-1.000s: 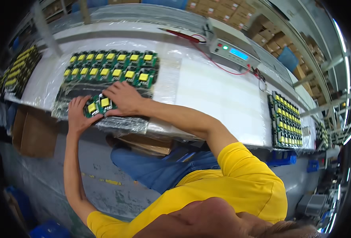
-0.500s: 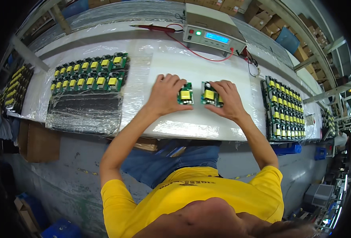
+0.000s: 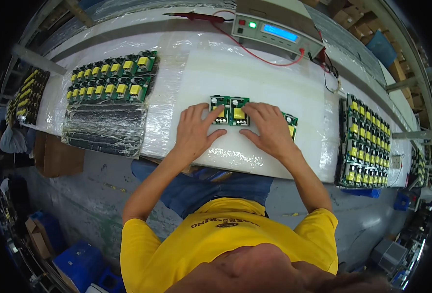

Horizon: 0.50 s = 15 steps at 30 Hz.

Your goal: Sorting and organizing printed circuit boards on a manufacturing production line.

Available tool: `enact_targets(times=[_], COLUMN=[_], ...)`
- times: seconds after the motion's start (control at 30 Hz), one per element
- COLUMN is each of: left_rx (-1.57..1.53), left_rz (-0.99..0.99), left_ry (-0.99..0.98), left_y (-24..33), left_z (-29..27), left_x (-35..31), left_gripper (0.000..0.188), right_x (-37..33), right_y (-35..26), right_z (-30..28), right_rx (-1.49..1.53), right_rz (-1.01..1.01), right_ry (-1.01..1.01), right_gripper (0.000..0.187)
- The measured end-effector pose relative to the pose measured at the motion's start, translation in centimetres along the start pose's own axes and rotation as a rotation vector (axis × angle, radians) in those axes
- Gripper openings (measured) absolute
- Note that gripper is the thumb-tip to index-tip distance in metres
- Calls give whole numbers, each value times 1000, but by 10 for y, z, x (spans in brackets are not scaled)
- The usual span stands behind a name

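Leftmost, well away from the white foam work pad point(image 3: 255, 93) at the bench's middle, a dark tray of yellow-topped boards point(image 3: 25, 97) sits at the bench end, and below the bench edge hangs a brown cardboard sheet point(image 3: 55, 156), with blue plastic crates point(image 3: 79, 263) on the floor further down. Just left of the pad lie two rows of green circuit boards with yellow transformers point(image 3: 111, 78), and directly below them a stack of dark trays wrapped in clear film point(image 3: 103, 129). On the pad's near half, the left hand point(image 3: 196, 132) lies flat and spread, fingertips pressing the left green circuit board point(image 3: 219, 109); it grips nothing. Touching that board's right edge is a second green circuit board with a yellow block point(image 3: 239, 111), on which the right hand point(image 3: 269, 129) rests, likewise open and flat with fingers splayed. A third green board point(image 3: 290, 124) peeks out at the right hand's far side, partly hidden. Behind the pad stands a grey test instrument with a blue lit display and a green lamp point(image 3: 274, 31), red leads point(image 3: 255, 49) running from it across the pad's top. Right of the pad, a tray of green boards with yellow parts in columns point(image 3: 367, 141) fills the bench end, and brown cardboard boxes point(image 3: 396, 68) are stacked beyond.
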<state>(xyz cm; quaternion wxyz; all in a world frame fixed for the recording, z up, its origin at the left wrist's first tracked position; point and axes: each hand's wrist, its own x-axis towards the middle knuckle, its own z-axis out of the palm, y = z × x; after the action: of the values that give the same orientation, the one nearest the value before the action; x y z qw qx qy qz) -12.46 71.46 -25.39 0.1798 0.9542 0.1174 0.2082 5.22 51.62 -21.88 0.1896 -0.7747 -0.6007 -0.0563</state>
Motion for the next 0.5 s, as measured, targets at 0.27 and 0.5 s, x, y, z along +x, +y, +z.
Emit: enact_targets(times=[0.27, 0.5], left_rx=[13, 96], left_rz=[-103, -170], left_ry=[-138, -62], left_y=[-9, -86], left_z=[-19, -32], left_x=[26, 104], left_gripper=[57, 56], right_x=[27, 104], right_y=[0, 14], right_z=[9, 16], right_rx=[82, 227], right_rz=[33, 163], right_ry=[-38, 114], right_gripper=[48, 40])
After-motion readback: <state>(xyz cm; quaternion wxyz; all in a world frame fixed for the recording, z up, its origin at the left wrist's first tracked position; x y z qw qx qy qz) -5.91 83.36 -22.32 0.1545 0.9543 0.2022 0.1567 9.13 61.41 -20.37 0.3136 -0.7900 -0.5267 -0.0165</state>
